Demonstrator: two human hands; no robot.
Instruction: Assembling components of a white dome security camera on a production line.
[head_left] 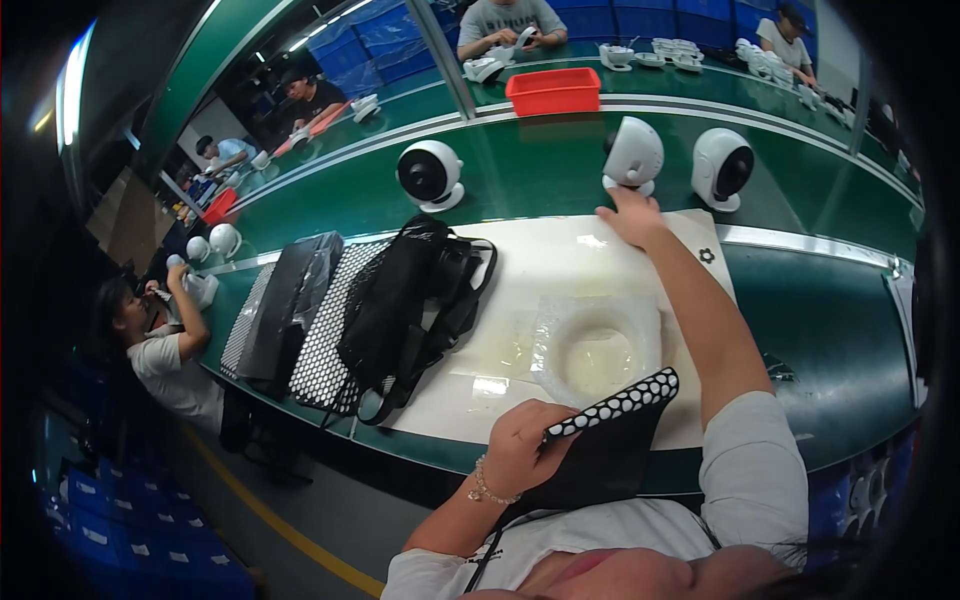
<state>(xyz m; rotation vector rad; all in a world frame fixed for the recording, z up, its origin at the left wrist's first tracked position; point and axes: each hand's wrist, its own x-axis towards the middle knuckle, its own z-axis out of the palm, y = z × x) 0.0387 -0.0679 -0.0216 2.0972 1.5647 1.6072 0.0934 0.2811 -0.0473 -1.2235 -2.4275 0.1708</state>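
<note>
My left hand [525, 440] is closed round the edge of a black panel [620, 405] with white dots, held tilted over the near edge of the bench. My right hand [635, 215] stretches to the far side, its fingers at the base of a white rounded device [635, 150] on a small stand, the thumb apart from it. Two similar devices stand on the green belt: one with a black round face [425, 175] to the left, another [722, 168] to the right. Between my arms, a translucent ring-shaped mould [597, 345] with a round hollow lies on the white mat.
Black straps and a pouch [415, 300] lie on dotted panels [330, 325] to the left, beside a plastic-wrapped dark piece [290, 310]. A white mat [500, 390] covers the bench middle. Beyond the belt stands a red bin [553, 92]. Co-workers sit across and at the left.
</note>
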